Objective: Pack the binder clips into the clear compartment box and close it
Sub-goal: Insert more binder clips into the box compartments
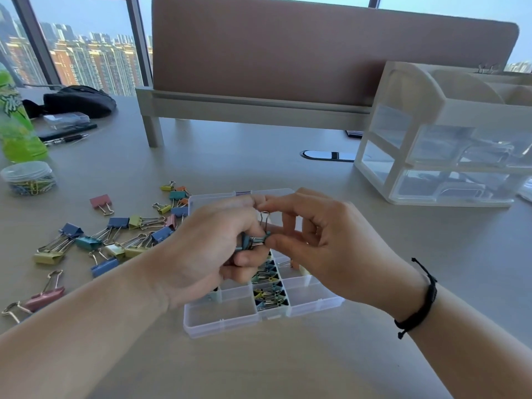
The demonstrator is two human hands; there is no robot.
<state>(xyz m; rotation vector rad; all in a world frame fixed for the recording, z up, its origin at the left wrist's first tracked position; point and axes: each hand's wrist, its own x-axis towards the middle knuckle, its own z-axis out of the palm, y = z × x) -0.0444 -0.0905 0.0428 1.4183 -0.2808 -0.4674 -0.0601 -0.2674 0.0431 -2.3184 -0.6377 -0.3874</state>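
both bare forearms reach in from the lower edge of the frame and meet near the centre. the left hand (213,243) comes from the lower left, back of the hand up, fingers curled under and gripping a small teal clip (253,241). the right hand (322,243) comes from the lower right, thumb and fingertips pinching at the same clip from the right side. a black cord bracelet (420,300) circles the right wrist.
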